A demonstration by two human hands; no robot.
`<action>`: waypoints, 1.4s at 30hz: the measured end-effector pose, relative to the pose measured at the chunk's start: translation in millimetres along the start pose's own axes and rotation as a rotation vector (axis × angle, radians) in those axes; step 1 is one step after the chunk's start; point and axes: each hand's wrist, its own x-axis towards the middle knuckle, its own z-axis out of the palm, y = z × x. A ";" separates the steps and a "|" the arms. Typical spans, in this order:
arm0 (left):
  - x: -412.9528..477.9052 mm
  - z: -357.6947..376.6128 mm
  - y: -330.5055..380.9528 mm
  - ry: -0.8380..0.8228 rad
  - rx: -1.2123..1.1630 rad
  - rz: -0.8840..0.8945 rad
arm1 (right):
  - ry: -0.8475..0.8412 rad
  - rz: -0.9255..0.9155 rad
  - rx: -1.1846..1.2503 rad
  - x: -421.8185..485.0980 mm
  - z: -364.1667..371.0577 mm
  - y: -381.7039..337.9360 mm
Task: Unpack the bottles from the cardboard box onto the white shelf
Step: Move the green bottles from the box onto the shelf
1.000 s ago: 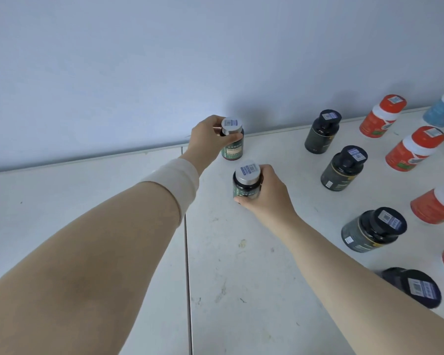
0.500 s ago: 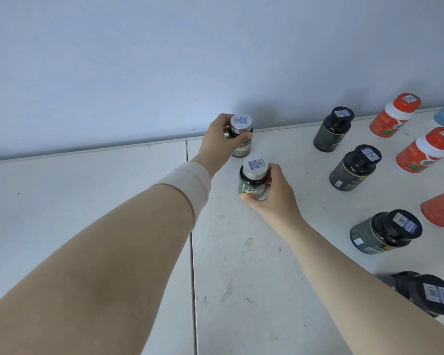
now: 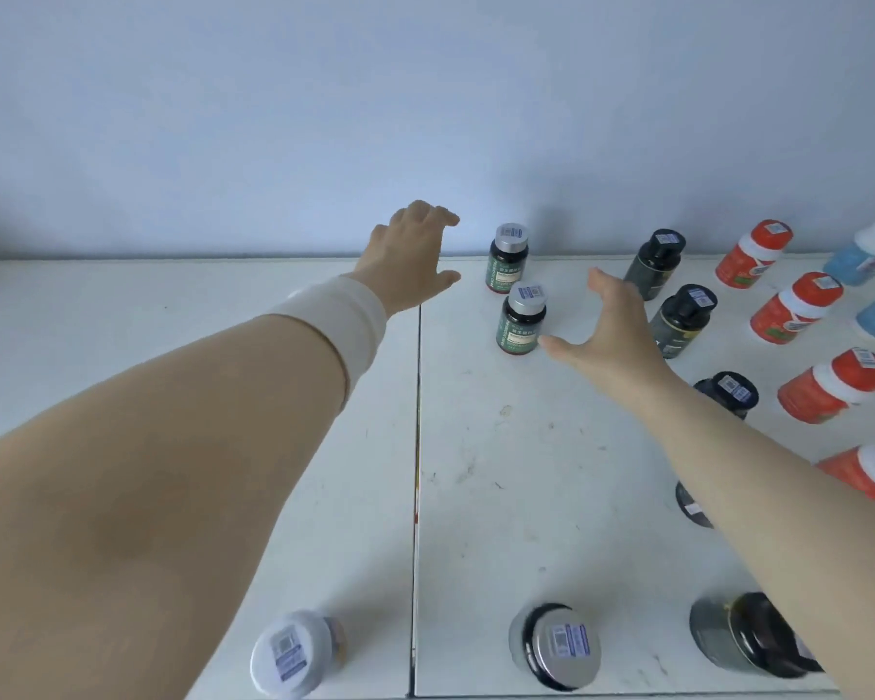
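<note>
Upright: rear bottle (image 3: 507, 265), front bottle (image 3: 521, 323), dark cylinders, silver caps (image 3: 511, 238); scuffed white shelf (image 3: 526, 472).

Wall (image 3: 425, 93): plain, pale blue-grey, spans the far side from left to right and fills the upper half of the view; soft shadow along its lower edge.
Scuffs (image 3: 468, 469): small dark marks, mid-scene.
Spot (image 3: 505, 410): yellowish, just beyond the scuffs.
</note>
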 end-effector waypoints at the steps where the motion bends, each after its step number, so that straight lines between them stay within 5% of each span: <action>1: -17.3 -11.2 -0.6 -0.010 0.105 0.014 | -0.003 -0.045 -0.059 -8.8 -7.3 -10.3; 7: -143.9 -65.6 2.0 -0.036 0.484 -0.027 | -0.073 -0.337 -0.502 -84.6 -25.3 -69.2; 19: -379.3 -133.7 -53.4 -0.064 0.489 -0.331 | -0.228 -0.612 -0.601 -248.3 48.7 -204.3; 31: -721.9 -160.5 -246.8 -0.102 0.323 -0.878 | -0.468 -0.994 -0.621 -454.8 298.3 -407.1; 42: -980.7 -83.4 -352.2 -0.271 0.029 -1.420 | -0.823 -1.220 -0.772 -610.2 506.4 -468.8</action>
